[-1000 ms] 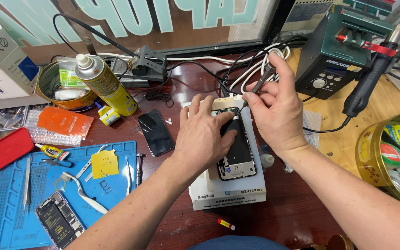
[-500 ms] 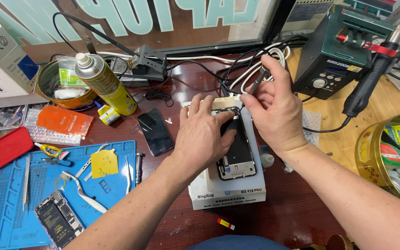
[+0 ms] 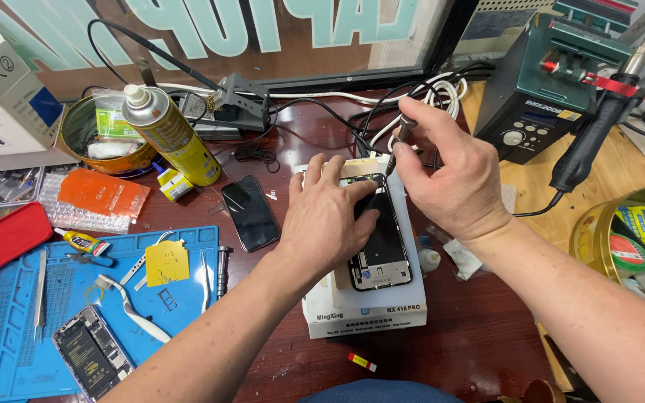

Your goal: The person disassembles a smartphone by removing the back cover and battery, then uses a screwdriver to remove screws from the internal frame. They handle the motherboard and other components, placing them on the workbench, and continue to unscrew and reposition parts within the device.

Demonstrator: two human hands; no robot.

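The left hand (image 3: 328, 216) presses flat on an opened phone (image 3: 379, 242) lying on a white box (image 3: 367, 310); the right hand (image 3: 453, 175) pinches a screwdriver (image 3: 399, 142) at the phone's top edge.

Both bare forearms are reaching in from the near edge of the dark red wooden desk (image 3: 487, 328), converging toward its middle. The left hand (image 3: 326, 216) is lying palm down, fingers spread and pressing flat, wrist straight. The right hand (image 3: 453, 175) is hovering higher, wrist cocked, thumb and forefinger pinching closed while the remaining fingers are curling loosely underneath.
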